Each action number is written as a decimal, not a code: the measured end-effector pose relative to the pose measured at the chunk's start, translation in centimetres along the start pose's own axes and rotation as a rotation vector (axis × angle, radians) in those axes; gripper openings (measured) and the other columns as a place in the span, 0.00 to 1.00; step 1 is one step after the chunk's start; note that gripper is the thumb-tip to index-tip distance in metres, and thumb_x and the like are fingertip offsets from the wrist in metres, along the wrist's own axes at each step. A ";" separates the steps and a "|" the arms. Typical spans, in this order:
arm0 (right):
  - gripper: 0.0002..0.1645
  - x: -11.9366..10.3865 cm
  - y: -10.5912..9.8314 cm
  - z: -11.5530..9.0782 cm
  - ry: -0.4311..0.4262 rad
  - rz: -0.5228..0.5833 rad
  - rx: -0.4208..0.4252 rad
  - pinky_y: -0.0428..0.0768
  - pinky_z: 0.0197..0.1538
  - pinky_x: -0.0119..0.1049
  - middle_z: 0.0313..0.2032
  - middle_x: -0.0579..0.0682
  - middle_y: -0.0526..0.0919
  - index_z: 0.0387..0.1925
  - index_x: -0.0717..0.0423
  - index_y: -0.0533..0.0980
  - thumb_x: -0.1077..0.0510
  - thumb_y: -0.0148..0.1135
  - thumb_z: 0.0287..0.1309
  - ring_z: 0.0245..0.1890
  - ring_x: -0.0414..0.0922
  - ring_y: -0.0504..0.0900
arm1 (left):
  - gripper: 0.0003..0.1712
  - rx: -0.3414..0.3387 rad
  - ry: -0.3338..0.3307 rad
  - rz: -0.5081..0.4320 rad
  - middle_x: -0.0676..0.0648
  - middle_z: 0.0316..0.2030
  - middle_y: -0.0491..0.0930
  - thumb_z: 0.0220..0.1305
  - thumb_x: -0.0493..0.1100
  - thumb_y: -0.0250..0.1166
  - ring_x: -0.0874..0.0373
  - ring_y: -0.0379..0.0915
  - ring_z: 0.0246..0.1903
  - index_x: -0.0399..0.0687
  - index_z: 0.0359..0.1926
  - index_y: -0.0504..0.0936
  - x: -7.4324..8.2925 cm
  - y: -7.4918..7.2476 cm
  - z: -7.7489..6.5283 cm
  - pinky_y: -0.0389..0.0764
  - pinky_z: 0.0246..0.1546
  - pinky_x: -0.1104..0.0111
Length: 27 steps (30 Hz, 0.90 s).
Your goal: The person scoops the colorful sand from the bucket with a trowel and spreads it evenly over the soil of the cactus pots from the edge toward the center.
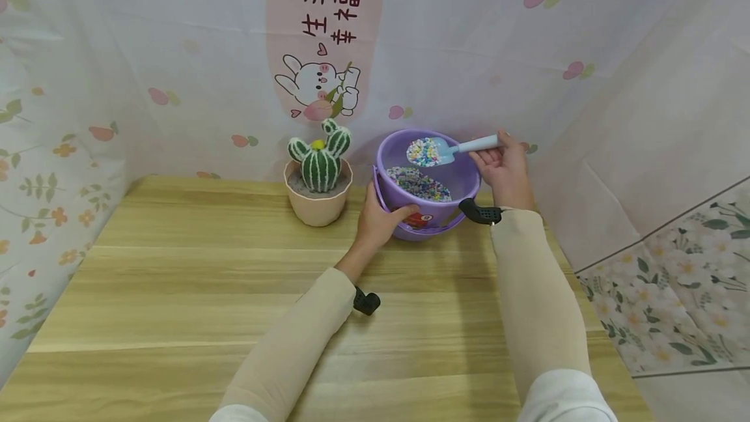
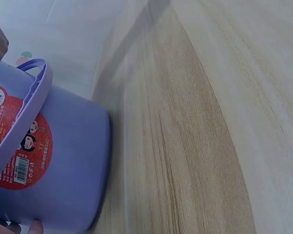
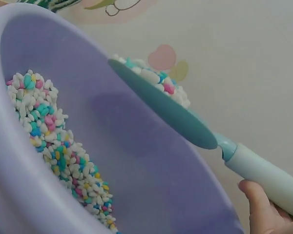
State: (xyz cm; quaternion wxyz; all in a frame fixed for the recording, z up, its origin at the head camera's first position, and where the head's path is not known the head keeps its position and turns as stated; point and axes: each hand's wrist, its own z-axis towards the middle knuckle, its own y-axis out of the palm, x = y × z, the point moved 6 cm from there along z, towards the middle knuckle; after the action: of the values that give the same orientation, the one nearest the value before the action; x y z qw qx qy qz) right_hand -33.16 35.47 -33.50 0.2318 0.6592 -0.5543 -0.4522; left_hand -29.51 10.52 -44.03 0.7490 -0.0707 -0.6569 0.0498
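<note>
A light blue toy shovel (image 1: 484, 143) is in my right hand (image 1: 507, 171), which grips its pale handle. The blade carries a heap of small colourful pebbles (image 1: 423, 152), mostly white with pink, blue and yellow ones. It is held over the mouth of a purple bucket (image 1: 391, 148), above the rim in the right wrist view. More pebbles (image 3: 63, 151) lie inside the bucket. My left hand (image 1: 377, 217) holds the bucket's left side, thumb across the front; only fingertips show in the left wrist view. The bucket's handle (image 2: 36, 95) hangs down across a red label (image 2: 27, 156).
Left of the bucket, a green cactus (image 1: 320, 165) stands in a beige pot (image 1: 316, 208). Both are at the back of a wooden table (image 1: 193, 266), against a patterned cloth (image 1: 193, 70). Another flowered cloth (image 1: 691, 266) hangs along the right.
</note>
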 end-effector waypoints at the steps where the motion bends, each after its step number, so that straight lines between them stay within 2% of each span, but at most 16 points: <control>1: 0.49 0.0 -0.1 0.0 -0.003 -0.005 0.004 0.58 0.71 0.45 0.60 0.56 0.76 0.71 0.20 0.50 0.59 0.64 0.62 0.68 0.49 0.66 | 0.67 -0.001 -0.001 -0.001 0.48 0.68 0.65 0.42 0.64 0.77 0.52 0.65 0.65 0.63 0.76 0.46 0.0 0.0 0.0 0.67 0.65 0.57; 4: 0.53 0.1 -0.2 0.2 -0.003 0.002 0.011 0.58 0.71 0.45 0.59 0.55 0.77 0.67 0.07 0.46 0.59 0.64 0.61 0.67 0.49 0.67 | 0.67 -0.002 0.000 -0.004 0.48 0.69 0.65 0.42 0.64 0.77 0.51 0.64 0.65 0.62 0.77 0.46 -0.1 -0.1 0.0 0.67 0.65 0.57; 7: 0.55 0.2 -0.4 0.3 0.004 0.024 0.014 0.58 0.71 0.46 0.58 0.55 0.78 0.64 0.03 0.46 0.59 0.65 0.61 0.67 0.48 0.67 | 0.66 -0.001 0.002 -0.011 0.49 0.68 0.66 0.43 0.63 0.78 0.52 0.65 0.65 0.62 0.76 0.47 -0.2 -0.2 0.0 0.67 0.65 0.57; 10: 0.47 0.2 -0.4 0.3 0.026 0.067 0.020 0.59 0.71 0.45 0.57 0.56 0.79 0.70 0.21 0.57 0.61 0.66 0.59 0.67 0.48 0.68 | 0.63 0.002 0.012 -0.013 0.49 0.68 0.67 0.43 0.63 0.77 0.52 0.65 0.65 0.62 0.76 0.50 -0.3 -0.3 0.0 0.67 0.64 0.57; 13: 0.37 0.0 -0.5 0.2 0.031 0.083 0.031 0.59 0.70 0.44 0.56 0.56 0.79 0.68 0.40 0.66 0.61 0.66 0.59 0.66 0.47 0.68 | 0.60 -0.002 0.030 -0.014 0.50 0.67 0.68 0.45 0.63 0.76 0.52 0.66 0.64 0.62 0.74 0.53 -0.3 -0.4 -0.2 0.68 0.64 0.57; 17: 0.36 -0.2 -0.7 0.1 0.026 0.087 0.038 0.59 0.70 0.44 0.57 0.55 0.78 0.66 0.39 0.67 0.61 0.66 0.59 0.67 0.48 0.67 | 0.57 -0.020 0.042 -0.024 0.51 0.68 0.66 0.49 0.63 0.74 0.53 0.64 0.65 0.61 0.75 0.53 -0.4 -0.5 -0.4 0.68 0.64 0.57; 20: 0.36 -0.3 -0.8 0.1 0.028 0.090 0.037 0.58 0.71 0.43 0.58 0.55 0.78 0.66 0.38 0.66 0.61 0.66 0.59 0.67 0.47 0.67 | 0.58 -0.016 0.027 -0.011 0.49 0.70 0.64 0.51 0.63 0.73 0.53 0.62 0.67 0.58 0.76 0.51 -0.7 -0.7 -0.6 0.66 0.66 0.57; 24: 0.32 -0.3 -1.1 0.1 0.030 0.088 0.032 0.58 0.71 0.44 0.57 0.56 0.78 0.64 0.45 0.68 0.61 0.66 0.59 0.67 0.47 0.67 | 0.59 0.006 0.017 0.031 0.47 0.71 0.61 0.50 0.64 0.73 0.50 0.59 0.69 0.55 0.76 0.51 -0.8 -1.2 -0.9 0.63 0.67 0.55; 27: 0.30 -0.4 -1.2 -0.1 0.022 0.082 0.028 0.58 0.70 0.44 0.57 0.57 0.78 0.63 0.48 0.69 0.60 0.66 0.59 0.67 0.47 0.66 | 0.59 0.008 0.031 0.049 0.47 0.72 0.60 0.50 0.65 0.72 0.50 0.58 0.69 0.59 0.76 0.51 -0.7 -1.5 -1.1 0.62 0.68 0.54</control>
State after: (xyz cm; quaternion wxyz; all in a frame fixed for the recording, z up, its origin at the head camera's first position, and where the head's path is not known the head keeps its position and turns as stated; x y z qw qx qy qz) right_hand -32.45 36.17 -34.30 0.2472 0.6440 -0.5845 -0.4272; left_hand -28.55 8.91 -44.59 0.7580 -0.0845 -0.6430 0.0698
